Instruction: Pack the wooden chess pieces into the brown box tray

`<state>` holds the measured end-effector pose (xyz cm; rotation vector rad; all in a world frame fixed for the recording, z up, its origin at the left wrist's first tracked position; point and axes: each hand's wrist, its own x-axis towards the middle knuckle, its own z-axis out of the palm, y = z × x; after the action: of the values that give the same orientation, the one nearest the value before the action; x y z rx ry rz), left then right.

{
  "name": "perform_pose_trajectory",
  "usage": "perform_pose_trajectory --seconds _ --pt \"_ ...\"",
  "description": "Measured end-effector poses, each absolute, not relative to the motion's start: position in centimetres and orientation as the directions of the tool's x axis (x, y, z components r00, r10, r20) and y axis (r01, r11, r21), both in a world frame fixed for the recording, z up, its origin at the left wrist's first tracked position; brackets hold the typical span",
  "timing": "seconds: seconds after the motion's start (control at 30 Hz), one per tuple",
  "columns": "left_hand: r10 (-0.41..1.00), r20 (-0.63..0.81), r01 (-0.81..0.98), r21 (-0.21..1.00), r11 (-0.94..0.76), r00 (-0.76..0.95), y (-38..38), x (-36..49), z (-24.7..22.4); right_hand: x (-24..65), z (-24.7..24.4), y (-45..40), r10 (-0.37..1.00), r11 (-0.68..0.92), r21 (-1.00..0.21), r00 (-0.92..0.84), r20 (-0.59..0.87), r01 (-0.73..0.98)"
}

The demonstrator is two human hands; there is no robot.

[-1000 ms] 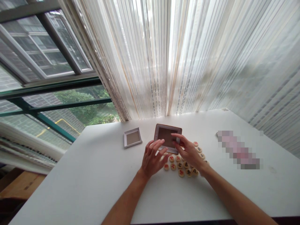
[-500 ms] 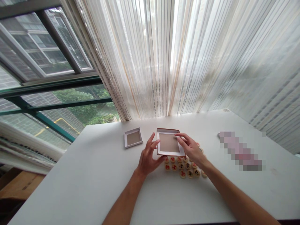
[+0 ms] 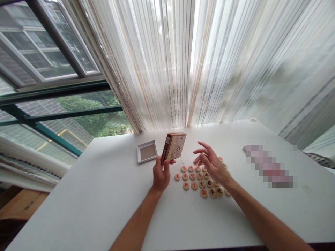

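Note:
My left hand [image 3: 161, 175] grips a printed box lid [image 3: 176, 147] by its lower edge. The lid is tilted up, its brown side and pale, lettered face showing. My right hand [image 3: 210, 164] hovers over the xiangqi pieces [image 3: 194, 185] with its fingers apart and nothing in them. Those round wooden pieces lie in rough rows on the table, marked with red or black characters. Some of them are hidden under the right hand and wrist. Left of the lid, a shallow box tray [image 3: 139, 153] lies with its hollow side up.
The white table [image 3: 99, 195] runs back to a striped sheer curtain [image 3: 167, 69]. A pixelated pinkish object [image 3: 267, 167] lies on the right. At lower left, a cardboard box [image 3: 26, 205] stands below the table, beside the window.
The lid has turned from hollow side up to tilted, showing its printed outside. My right hand has let go of it. More pieces show on the table.

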<state>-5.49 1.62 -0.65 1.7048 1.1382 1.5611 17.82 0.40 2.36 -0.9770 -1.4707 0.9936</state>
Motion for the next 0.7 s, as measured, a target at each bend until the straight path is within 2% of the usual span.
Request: perform_pose_trajectory --seconds 0.2,0.27,0.37,0.47,0.5,0.57,0.7 --pt "0.797 0.595 0.233 0.765 -0.600 0.100 1.5 -5.4 -0.2 17.8 2.6 0.2 0.943 0.312 -0.948 -0.145 0.300 0.066" --pt "0.829 0.550 0.171 0.811 -0.560 0.104 1.5 -5.1 -0.2 17.7 2.6 0.2 0.944 0.309 -0.949 -0.145 0.297 0.064" --pt "0.910 0.414 -0.006 0.910 -0.414 0.011 1.6 -4.8 -0.5 17.7 2.6 0.3 0.952 0.300 -0.950 -0.093 0.293 0.082" --pt "0.942 0.326 -0.127 0.934 -0.334 -0.078 1.8 -4.9 -0.6 17.8 2.6 0.5 0.961 0.275 -0.957 -0.047 0.272 0.095" --pt "0.937 0.339 -0.115 0.931 -0.348 -0.086 1.9 -5.0 -0.7 17.8 2.6 0.6 0.964 0.266 -0.959 -0.044 0.263 0.093" --pt "0.897 0.438 0.018 0.899 -0.438 -0.060 2.0 -5.3 -0.6 17.9 2.6 0.6 0.966 0.258 -0.962 -0.044 0.255 0.089" --pt "0.746 0.655 0.405 0.655 -0.638 0.117 2.4 -5.8 -0.4 18.1 2.9 0.6 0.964 0.265 -0.955 -0.017 0.265 0.134"
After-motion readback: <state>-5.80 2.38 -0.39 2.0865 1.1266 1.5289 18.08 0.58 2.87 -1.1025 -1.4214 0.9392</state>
